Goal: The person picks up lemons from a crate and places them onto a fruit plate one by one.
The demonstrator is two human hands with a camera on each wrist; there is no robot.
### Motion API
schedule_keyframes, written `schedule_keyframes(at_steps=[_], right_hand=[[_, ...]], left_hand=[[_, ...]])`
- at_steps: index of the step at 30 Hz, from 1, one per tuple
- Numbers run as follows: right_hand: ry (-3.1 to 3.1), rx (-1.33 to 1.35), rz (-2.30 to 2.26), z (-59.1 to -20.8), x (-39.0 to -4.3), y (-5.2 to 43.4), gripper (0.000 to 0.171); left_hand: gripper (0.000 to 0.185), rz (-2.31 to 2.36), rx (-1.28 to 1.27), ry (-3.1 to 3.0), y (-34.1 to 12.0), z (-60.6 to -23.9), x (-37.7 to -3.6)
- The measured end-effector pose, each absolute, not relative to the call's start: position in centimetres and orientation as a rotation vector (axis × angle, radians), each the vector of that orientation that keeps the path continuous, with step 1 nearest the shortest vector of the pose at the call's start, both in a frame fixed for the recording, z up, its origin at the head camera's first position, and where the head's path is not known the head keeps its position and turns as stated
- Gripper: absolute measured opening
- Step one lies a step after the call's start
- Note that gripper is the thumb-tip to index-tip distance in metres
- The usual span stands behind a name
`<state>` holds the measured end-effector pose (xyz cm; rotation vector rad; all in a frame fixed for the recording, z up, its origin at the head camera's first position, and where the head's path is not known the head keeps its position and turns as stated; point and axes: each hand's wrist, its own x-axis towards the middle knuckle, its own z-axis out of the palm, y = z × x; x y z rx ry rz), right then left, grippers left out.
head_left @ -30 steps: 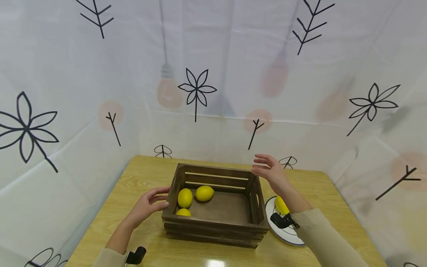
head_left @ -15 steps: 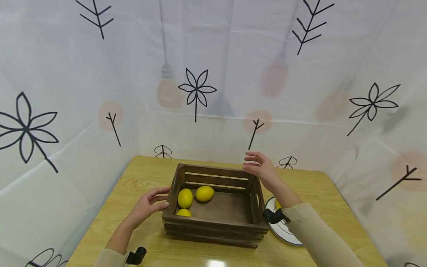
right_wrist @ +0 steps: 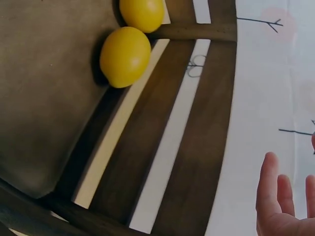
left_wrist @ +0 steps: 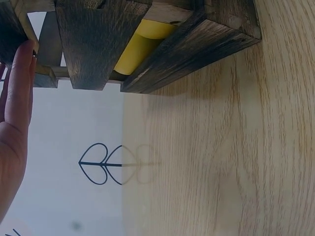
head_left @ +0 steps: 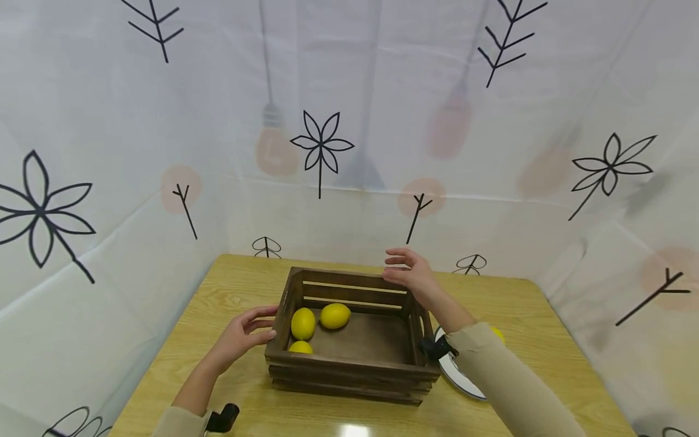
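Note:
My left hand [head_left: 237, 341] rests its fingertips and thumb lightly against the left end of a dark wooden crate [head_left: 349, 366]; the left wrist view shows a straight finger [left_wrist: 18, 88] along the slats. Inside the crate's left part lie three lemons, one at the left [head_left: 303, 325], one behind it [head_left: 335, 316] and one half hidden by the front wall [head_left: 301, 348]. Over the crate's back right rim hovers my right hand [head_left: 417, 280], holding nothing. Its fingers are loosely extended, and the right wrist view has them [right_wrist: 269, 182] beyond the crate's slatted back.
Right of the crate is a white plate [head_left: 464, 383] with a dark rim, mostly behind my right sleeve [head_left: 508, 376]. A bit of a yellow lemon [head_left: 497, 334] peeks out past the sleeve. A printed white curtain [head_left: 360, 152] surrounds the wooden table [head_left: 229, 291].
My right hand has drifted left, from beside the crate's back right corner to above its back rim. My left hand, the crate and the lemons inside have stayed put.

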<state>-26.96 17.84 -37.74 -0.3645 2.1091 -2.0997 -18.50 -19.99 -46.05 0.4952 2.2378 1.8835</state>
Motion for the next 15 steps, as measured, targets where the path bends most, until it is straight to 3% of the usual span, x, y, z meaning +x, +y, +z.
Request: schedule_keyframes(at_steps=[15], right_hand=[[2.148,-0.376,-1.907,-39.6,-27.9,16.1,0.050]], left_hand=[[0.053,1.890,0.471,2.250,-20.0,-46.0,-18.4]])
